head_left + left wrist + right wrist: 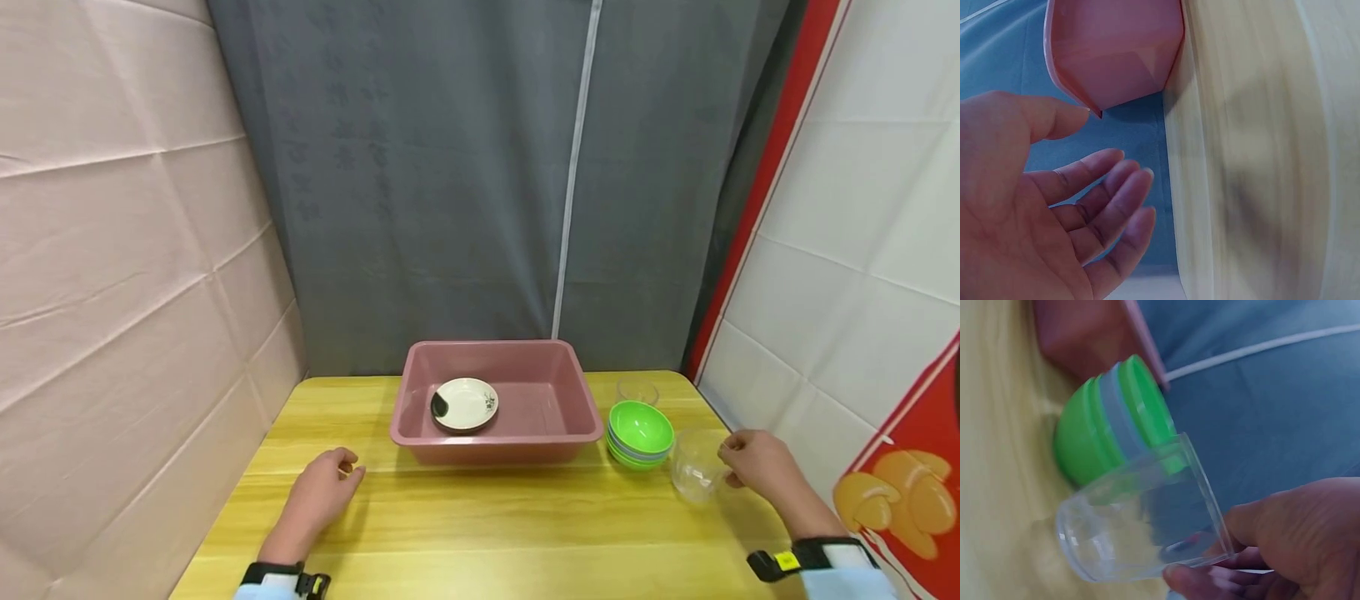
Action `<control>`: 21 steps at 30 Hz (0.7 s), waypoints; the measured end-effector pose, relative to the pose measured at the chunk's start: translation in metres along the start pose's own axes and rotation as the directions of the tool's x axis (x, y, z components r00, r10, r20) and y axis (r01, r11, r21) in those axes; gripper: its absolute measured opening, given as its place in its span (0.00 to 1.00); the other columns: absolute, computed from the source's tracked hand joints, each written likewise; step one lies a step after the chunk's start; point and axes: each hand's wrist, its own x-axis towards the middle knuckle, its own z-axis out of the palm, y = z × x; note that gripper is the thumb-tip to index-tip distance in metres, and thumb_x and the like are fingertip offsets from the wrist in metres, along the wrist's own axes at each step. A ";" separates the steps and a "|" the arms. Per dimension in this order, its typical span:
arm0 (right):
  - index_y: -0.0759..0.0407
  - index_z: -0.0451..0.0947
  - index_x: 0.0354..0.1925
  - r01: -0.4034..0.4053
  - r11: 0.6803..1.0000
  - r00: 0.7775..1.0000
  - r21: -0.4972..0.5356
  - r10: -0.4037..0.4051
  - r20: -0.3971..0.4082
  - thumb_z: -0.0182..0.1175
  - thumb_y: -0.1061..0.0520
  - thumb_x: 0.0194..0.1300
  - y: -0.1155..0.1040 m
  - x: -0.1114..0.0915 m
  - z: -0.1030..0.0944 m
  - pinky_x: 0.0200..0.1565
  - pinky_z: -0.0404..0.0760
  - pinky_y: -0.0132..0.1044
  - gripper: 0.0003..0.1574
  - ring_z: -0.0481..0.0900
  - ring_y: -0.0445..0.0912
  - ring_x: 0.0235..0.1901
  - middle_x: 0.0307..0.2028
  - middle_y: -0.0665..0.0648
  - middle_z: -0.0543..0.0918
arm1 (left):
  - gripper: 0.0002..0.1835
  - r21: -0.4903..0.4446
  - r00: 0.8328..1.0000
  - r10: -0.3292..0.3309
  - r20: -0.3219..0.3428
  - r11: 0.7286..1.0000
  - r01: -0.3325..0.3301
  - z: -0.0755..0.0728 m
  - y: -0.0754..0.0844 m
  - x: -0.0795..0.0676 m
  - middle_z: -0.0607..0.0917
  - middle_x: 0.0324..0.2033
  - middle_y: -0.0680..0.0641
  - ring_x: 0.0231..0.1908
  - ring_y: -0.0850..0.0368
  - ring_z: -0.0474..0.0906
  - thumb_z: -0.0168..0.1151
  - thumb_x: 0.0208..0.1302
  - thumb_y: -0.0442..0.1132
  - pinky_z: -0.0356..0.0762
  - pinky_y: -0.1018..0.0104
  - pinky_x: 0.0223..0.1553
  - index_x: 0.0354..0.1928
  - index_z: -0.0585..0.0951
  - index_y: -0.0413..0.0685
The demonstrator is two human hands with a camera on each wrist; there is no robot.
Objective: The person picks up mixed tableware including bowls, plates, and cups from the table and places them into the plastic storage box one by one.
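Hands are apart, left (318,492) relaxed, right (761,462) pinching a clear cup (694,475) by its rim.

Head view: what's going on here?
A person's right hand pinches a clear cup by its rim, next to a stack of green and gray bowls; whether the cup touches the table is hard to tell. Another clear cup stands behind the bowls. The left hand holds nothing, left of the pink tub, in which a white plate lies.
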 end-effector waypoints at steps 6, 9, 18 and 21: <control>0.76 0.80 0.44 0.021 0.994 1.000 0.109 -0.023 0.019 0.60 0.62 0.72 -0.033 -0.017 -0.001 0.32 0.91 0.44 0.13 0.87 0.49 0.27 0.34 0.64 0.84 | 0.10 -0.045 1.000 -0.019 0.001 0.999 0.019 -0.004 0.005 -0.002 0.85 0.35 0.51 0.33 0.55 0.78 0.67 0.79 0.45 0.79 0.57 0.35 0.45 0.87 0.45; 0.75 0.80 0.43 0.077 0.986 0.996 0.145 -0.081 0.022 0.59 0.64 0.72 -0.049 -0.023 0.006 0.30 0.90 0.43 0.11 0.87 0.49 0.26 0.34 0.62 0.84 | 0.08 -0.062 1.000 0.000 -0.007 0.998 0.000 -0.005 0.012 -0.005 0.85 0.34 0.52 0.32 0.56 0.77 0.68 0.78 0.44 0.78 0.58 0.35 0.43 0.87 0.47; 0.72 0.82 0.45 0.134 0.971 0.987 0.196 -0.148 0.062 0.63 0.66 0.74 -0.101 -0.032 0.037 0.29 0.89 0.42 0.07 0.85 0.48 0.25 0.35 0.60 0.84 | 0.08 -0.107 0.999 0.051 -0.003 0.993 -0.051 -0.007 0.033 -0.012 0.83 0.31 0.52 0.31 0.56 0.75 0.69 0.78 0.44 0.76 0.59 0.33 0.41 0.86 0.48; 0.71 0.82 0.44 0.147 0.966 0.983 0.212 -0.166 0.079 0.64 0.67 0.74 -0.117 -0.034 0.049 0.29 0.89 0.42 0.05 0.84 0.48 0.24 0.34 0.59 0.83 | 0.08 -0.116 0.998 0.056 -0.001 0.992 -0.056 -0.007 0.041 -0.014 0.81 0.30 0.52 0.30 0.56 0.74 0.69 0.79 0.44 0.74 0.60 0.32 0.41 0.85 0.48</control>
